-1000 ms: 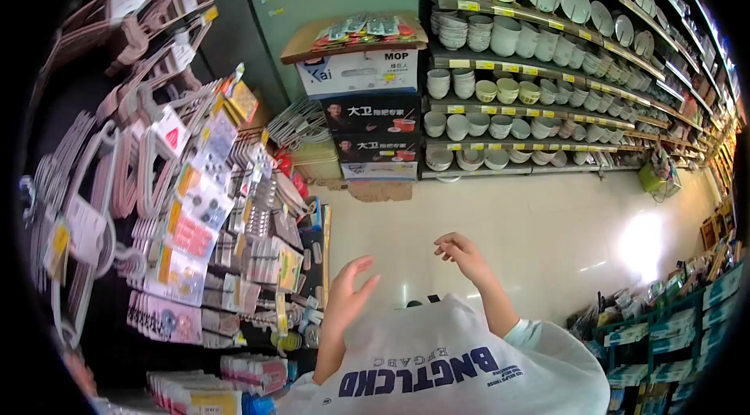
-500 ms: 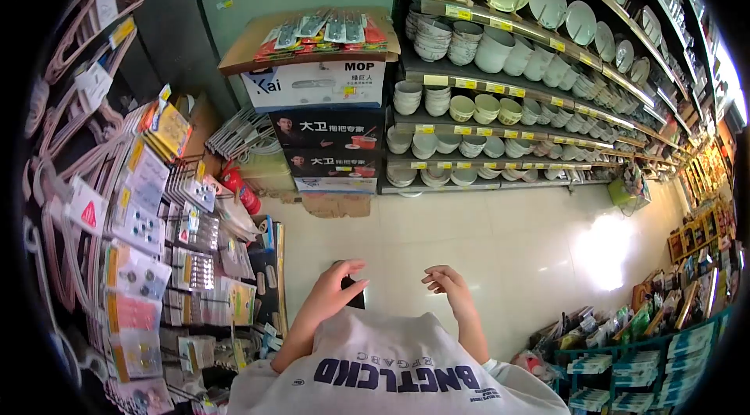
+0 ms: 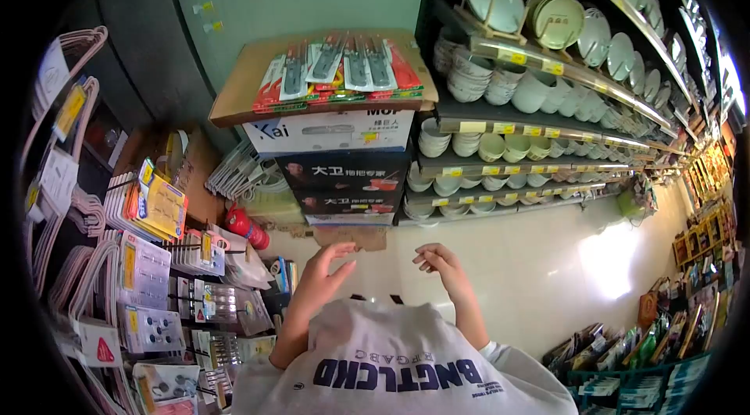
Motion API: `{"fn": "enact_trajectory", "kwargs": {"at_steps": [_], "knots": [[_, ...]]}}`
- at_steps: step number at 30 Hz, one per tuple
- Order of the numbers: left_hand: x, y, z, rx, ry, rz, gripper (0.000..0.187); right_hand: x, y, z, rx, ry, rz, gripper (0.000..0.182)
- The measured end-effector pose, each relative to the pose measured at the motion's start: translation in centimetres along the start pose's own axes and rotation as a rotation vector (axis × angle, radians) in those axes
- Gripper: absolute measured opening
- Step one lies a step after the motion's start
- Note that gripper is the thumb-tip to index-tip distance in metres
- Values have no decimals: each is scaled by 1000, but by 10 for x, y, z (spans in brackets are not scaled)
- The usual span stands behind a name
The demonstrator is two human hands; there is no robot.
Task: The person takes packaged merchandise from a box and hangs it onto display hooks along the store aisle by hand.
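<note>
White and black cartons (image 3: 328,173): one column, standing against the wall side, the nearest goods ahead of your hands. Carded packs (image 3: 359,67): laid in overlapping rows on the topmost, brown flaps (image 3: 238,95) spread beneath, presumably so that the column doubles as a display. Position relative to your grip: beyond the fingertips of both hands, untouched, well apart

Left hand (image 3: 319,276): thumb and fingers parted, fingers lightly bent, nothing held. Right hand (image 3: 444,265): fingers loosely curled, nothing visible in it. Both are raised in front of your shirt (image 3: 391,345), a gap between them, free of any goods; why you hold them so, you cannot be told from here

Flattened cardboard (image 3: 359,240): on the floor, at the foot of the column. Red cylinder (image 3: 248,227): left of the column. Plates (image 3: 494,1): right, propped on stands, likely to show their faces. Bowls (image 3: 492,147): nested on shelves below, probably to save room. Hangers (image 3: 82,282): far left, beside carded goods (image 3: 145,270) hung facing the aisle
</note>
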State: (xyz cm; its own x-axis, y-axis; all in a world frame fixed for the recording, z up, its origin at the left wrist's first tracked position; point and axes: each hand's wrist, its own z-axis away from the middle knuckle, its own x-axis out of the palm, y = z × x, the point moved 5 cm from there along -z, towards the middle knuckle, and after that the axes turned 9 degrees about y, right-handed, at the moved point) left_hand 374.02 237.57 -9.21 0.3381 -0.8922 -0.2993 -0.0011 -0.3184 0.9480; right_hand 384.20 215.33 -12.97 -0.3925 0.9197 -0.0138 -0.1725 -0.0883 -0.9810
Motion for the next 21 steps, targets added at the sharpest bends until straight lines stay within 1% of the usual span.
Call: {"fn": "enact_trajectory", "kwargs": {"at_steps": [1,3,5,7,9,13,15,16,17,19,21], "knots": [[-3,-3,-6,-29,-9,-1,34,5,1,-9,30,-1,-3,24],[-14,0,-19,24,40,20,33,19,3,-28,72,-52,-31,25],[-22,-3,-32,6,43,30,33,29,8,-51,129,-93,-32,25],[-29,-9,-45,-17,139,16,32,38,14,-76,169,-187,12,26],[-32,-13,-57,-43,184,27,32,46,11,-102,206,-253,-5,27],[-33,-16,-90,-76,289,42,32,64,-8,-170,216,-399,-47,29],[-30,-10,-115,-72,324,62,34,76,-29,-199,260,-520,-374,33],[-28,-4,-129,-59,323,78,35,83,-41,-214,247,-546,-468,40],[-27,-3,-144,-68,343,63,35,87,-57,-227,255,-627,-496,47],[-21,-1,-180,-35,330,301,37,93,-88,-248,211,-717,-555,49],[-20,6,-220,-21,330,340,38,95,-105,-267,243,-754,-617,53]]}}
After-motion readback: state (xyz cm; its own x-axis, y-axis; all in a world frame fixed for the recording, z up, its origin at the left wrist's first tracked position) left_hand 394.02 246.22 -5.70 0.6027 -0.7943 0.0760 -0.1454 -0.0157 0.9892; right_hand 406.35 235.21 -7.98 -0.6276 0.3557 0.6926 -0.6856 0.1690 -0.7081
